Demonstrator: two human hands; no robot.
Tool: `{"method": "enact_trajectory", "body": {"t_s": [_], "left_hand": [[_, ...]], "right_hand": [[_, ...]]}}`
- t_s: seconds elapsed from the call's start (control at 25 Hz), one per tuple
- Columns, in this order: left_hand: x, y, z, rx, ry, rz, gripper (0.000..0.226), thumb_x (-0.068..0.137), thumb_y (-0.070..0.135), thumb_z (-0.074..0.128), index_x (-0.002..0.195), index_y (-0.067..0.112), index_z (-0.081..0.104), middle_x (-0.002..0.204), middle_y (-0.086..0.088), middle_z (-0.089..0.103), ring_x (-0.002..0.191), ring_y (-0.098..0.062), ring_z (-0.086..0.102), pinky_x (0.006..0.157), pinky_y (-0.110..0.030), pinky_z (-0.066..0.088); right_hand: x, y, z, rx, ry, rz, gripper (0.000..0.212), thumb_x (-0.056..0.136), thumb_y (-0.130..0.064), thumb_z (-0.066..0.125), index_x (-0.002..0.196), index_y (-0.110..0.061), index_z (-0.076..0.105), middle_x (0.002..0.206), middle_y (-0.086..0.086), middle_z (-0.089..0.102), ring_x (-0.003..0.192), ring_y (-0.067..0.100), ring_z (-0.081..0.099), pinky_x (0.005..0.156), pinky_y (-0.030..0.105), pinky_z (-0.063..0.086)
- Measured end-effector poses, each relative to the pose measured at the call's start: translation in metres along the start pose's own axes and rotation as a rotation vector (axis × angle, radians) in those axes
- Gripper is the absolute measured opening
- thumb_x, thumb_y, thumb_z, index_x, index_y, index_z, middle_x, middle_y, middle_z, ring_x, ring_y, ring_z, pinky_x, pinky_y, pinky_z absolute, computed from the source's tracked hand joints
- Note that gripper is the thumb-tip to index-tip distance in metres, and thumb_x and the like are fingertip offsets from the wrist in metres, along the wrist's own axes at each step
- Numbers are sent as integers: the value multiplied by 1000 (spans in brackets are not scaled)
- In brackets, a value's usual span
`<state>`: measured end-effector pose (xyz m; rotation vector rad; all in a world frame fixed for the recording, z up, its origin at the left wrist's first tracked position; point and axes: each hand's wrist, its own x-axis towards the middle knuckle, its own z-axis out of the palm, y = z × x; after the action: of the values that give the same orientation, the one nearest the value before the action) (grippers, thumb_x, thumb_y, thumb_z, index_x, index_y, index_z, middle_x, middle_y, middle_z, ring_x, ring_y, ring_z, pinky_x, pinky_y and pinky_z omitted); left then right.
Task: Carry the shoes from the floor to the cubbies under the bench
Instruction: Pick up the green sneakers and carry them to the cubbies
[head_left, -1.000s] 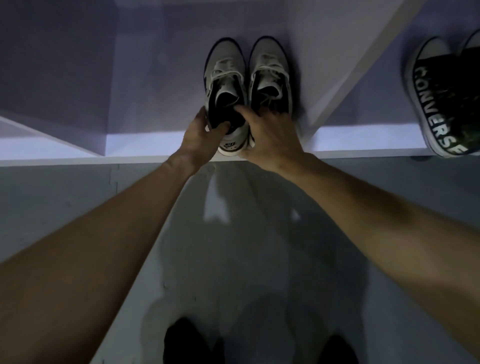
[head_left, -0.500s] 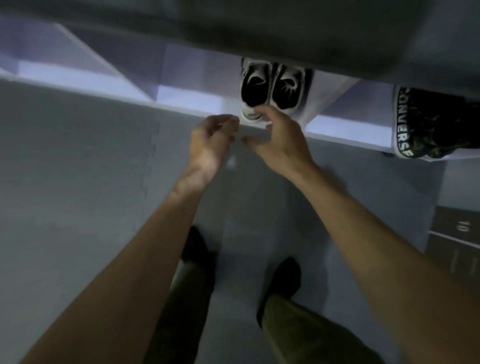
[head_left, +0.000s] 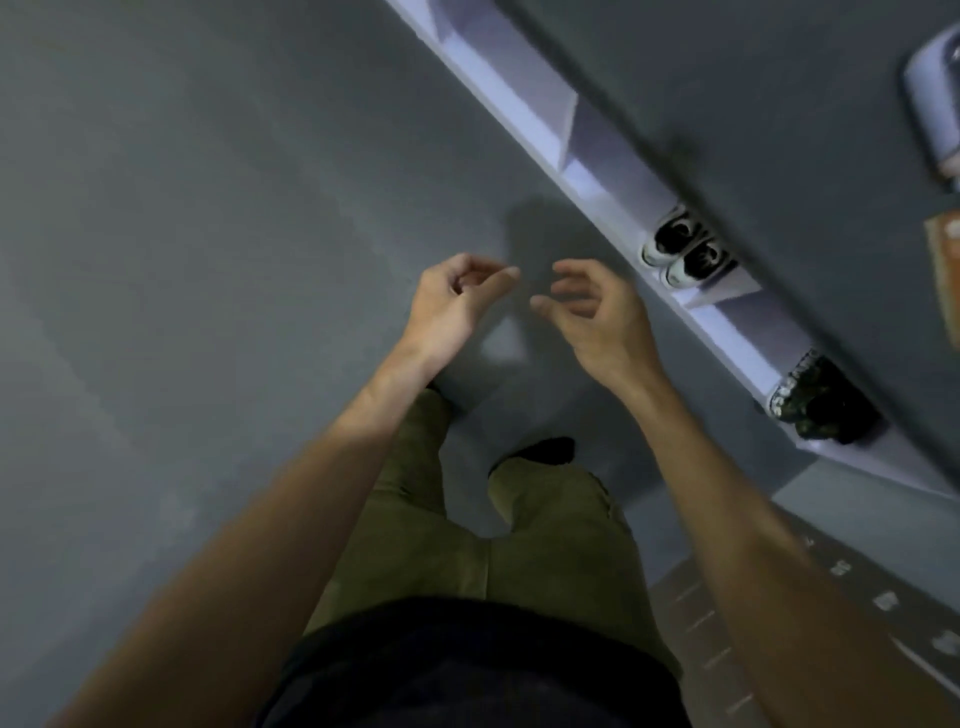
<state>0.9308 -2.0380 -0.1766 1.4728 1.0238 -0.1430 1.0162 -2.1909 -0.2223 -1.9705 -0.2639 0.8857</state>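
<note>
Hanging empty over the grey floor (head_left: 208, 260), the left hand (head_left: 447, 306) and right hand (head_left: 597, 317) each show a loose, spread grip with curled fingers, pinching nothing. Beyond the right grip, well apart from it, the white sneakers (head_left: 685, 254) sit side by side in a cubby (head_left: 613, 171) under the worktop (head_left: 779, 130). Another dark pair (head_left: 815, 400) fills a cubby nearer the person.
</note>
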Motion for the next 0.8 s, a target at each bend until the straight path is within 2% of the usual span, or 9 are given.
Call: {"method": "enact_trajectory", "body": {"t_s": [0.08,0.2,0.36,0.52,0.68,0.8], "left_hand": [[-15,5,-38,-45,50,-10,32,96,21,67,119,-2,67,105,-22,69,88,-22,60,77,-32,47],[-21,0,-107,-102,131,16,31,97,20,66,121,1,66,100,-13,70,82,-21,62,72,-33,49],[-13,-22,-220,-171,246,34,27,96,20,67,117,3,67,95,-12,71,74,-18,62,66,-30,49],[-13,-36,-336,-247,355,44,22,93,19,70,111,6,69,92,-11,71,69,-15,61,63,-29,49],[-13,-33,-435,-338,498,82,18,93,17,69,109,8,69,92,-11,70,66,-13,61,62,-26,48],[-9,-22,-503,-408,615,161,14,94,14,69,107,9,68,93,-13,69,66,-14,60,60,-23,47]], "right_hand": [[0,-38,25,-63,-33,-69,49,81,-44,77,125,-25,63,110,-5,69,89,3,67,76,22,56],[9,-100,78,-148,-93,-151,47,81,-41,78,122,-24,64,107,-4,69,86,8,69,79,30,59],[22,-175,169,-204,-179,-224,46,81,-33,81,121,-16,66,106,3,71,87,18,70,85,39,59],[37,-247,258,-234,-250,-284,43,81,-31,81,119,-16,68,105,2,72,85,12,70,84,31,58],[56,-308,338,-215,-351,-311,39,82,-27,81,117,-16,69,106,4,73,78,6,64,74,18,53],[81,-346,400,-289,-464,-357,38,83,-27,81,118,-17,69,105,3,73,78,6,63,69,12,49]]}}
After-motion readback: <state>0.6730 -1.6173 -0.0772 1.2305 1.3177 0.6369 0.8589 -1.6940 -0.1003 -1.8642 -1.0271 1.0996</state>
